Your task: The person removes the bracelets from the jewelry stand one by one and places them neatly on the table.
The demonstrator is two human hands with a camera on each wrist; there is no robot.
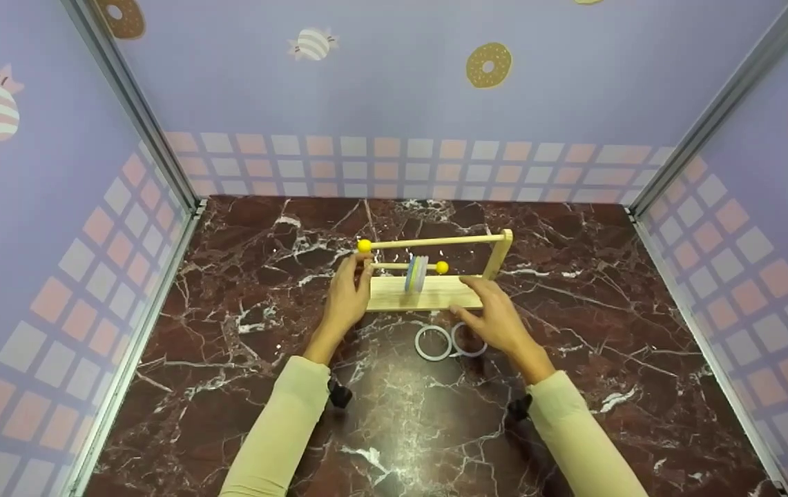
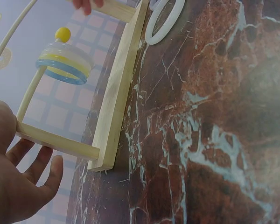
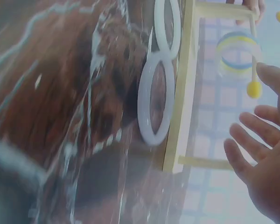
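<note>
A pale wooden ring stand [image 1: 390, 301] has two horizontal rods, each tipped with a yellow ball [image 1: 442, 267]. On the lower rod hang several rings [image 1: 417, 275], blue, yellow and whitish. At the stand's left end my left hand [image 1: 347, 293] grips the short upright post [image 2: 60, 143], fingers behind it. My right hand [image 1: 497, 317] is held with spread fingers beside the right part of the base, holding nothing. Two white rings [image 3: 146, 107] lie side by side on the table in front of the base, the right one partly under my right hand in the head view.
The stand rests on a dark red marbled table [image 1: 242, 407] with white veins. Purple panels [image 1: 394, 90] printed with sweets and checks enclose the back and both sides, joined by metal corner posts [image 1: 138, 110]. A taller post [image 1: 498, 255] carries the upper rod at the right.
</note>
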